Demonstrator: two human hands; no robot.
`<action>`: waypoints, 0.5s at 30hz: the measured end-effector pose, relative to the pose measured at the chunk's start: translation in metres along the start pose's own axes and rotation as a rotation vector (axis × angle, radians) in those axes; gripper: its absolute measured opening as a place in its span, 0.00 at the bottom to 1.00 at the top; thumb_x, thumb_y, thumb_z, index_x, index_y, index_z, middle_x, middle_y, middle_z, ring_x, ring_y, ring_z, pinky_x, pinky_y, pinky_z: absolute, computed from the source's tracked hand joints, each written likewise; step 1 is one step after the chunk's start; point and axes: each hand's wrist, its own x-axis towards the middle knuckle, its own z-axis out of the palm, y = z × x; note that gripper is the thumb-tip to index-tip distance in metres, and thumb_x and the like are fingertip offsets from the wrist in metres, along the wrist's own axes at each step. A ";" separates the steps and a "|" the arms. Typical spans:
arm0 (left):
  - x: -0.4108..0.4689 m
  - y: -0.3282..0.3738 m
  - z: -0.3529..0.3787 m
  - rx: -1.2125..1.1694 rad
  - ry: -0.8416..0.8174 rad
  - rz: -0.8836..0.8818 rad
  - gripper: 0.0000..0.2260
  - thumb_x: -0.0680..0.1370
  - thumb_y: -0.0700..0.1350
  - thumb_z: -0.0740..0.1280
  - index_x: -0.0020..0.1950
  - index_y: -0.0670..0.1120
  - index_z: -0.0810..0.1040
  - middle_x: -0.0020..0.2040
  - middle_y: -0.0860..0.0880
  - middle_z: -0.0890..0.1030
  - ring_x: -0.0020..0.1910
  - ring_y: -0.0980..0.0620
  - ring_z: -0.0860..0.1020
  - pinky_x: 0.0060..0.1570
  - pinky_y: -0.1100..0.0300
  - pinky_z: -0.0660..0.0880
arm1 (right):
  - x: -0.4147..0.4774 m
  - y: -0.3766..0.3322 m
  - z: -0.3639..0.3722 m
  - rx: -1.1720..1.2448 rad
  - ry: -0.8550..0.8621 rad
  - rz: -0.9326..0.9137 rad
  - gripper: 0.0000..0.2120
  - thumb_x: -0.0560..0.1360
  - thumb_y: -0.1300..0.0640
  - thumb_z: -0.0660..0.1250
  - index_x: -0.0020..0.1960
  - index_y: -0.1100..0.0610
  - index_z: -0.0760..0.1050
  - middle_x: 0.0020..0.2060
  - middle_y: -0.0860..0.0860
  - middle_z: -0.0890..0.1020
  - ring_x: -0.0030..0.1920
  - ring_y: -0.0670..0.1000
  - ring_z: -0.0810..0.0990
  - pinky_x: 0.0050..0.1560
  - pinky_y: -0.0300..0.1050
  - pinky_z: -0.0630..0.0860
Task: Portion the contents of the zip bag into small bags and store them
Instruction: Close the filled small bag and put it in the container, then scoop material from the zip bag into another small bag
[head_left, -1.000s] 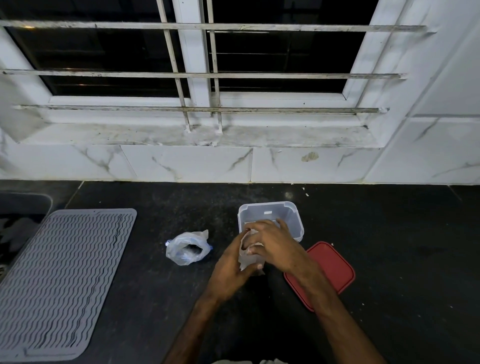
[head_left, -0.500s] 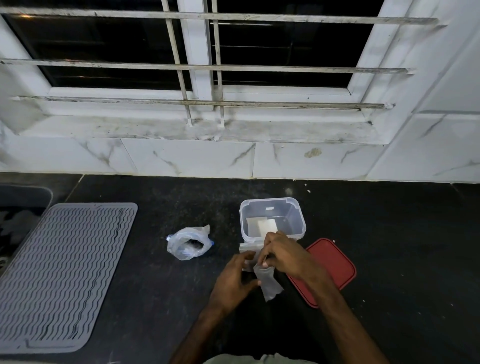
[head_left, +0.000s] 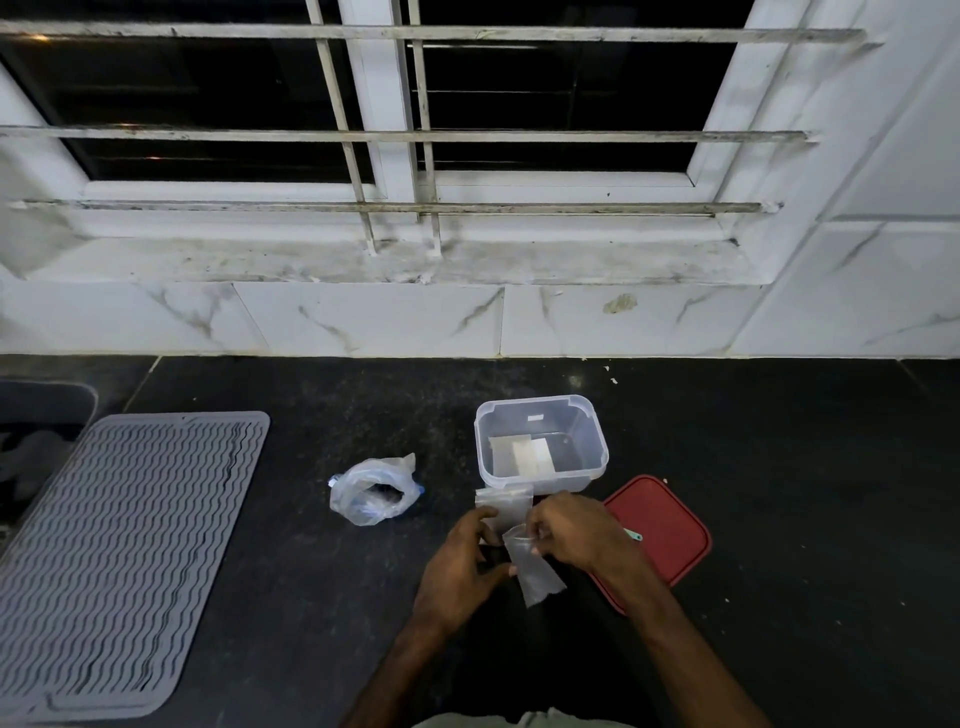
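Drawn back from the tub (head_left: 540, 402), the left hand (head_left: 462, 566) and right hand (head_left: 576, 530) now pinch one small bag (head_left: 537, 574) at lower centre, seemingly opening it for filling, while the zip bag (head_left: 371, 491) lies untouched just left of centre.

one container (head_left: 535, 402) is holding two packets (head_left: 524, 457); one red lid (head_left: 670, 530) is lying right of it, one zip bag (head_left: 371, 491) and one drying mat (head_left: 130, 545) left, one small bag (head_left: 537, 577) and one bag stack (head_left: 506, 499) in front.
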 end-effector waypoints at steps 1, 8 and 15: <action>0.000 -0.002 0.000 -0.007 0.008 -0.008 0.31 0.70 0.47 0.77 0.70 0.56 0.67 0.58 0.57 0.77 0.50 0.62 0.80 0.51 0.68 0.77 | 0.000 0.000 0.001 0.007 0.022 0.002 0.09 0.74 0.50 0.71 0.52 0.52 0.81 0.50 0.49 0.83 0.49 0.50 0.80 0.47 0.41 0.72; -0.005 -0.012 -0.003 0.011 0.013 -0.059 0.33 0.68 0.52 0.76 0.70 0.61 0.65 0.58 0.59 0.77 0.52 0.59 0.79 0.55 0.59 0.78 | -0.005 -0.023 0.000 -0.049 0.107 0.030 0.10 0.79 0.49 0.65 0.56 0.52 0.77 0.52 0.51 0.82 0.51 0.51 0.81 0.57 0.48 0.78; -0.002 -0.004 0.003 0.078 -0.013 -0.139 0.29 0.72 0.51 0.73 0.68 0.57 0.62 0.55 0.59 0.79 0.51 0.59 0.79 0.53 0.60 0.76 | -0.009 -0.051 -0.015 -0.227 -0.082 0.004 0.15 0.80 0.53 0.61 0.65 0.57 0.71 0.59 0.55 0.78 0.59 0.57 0.78 0.59 0.51 0.74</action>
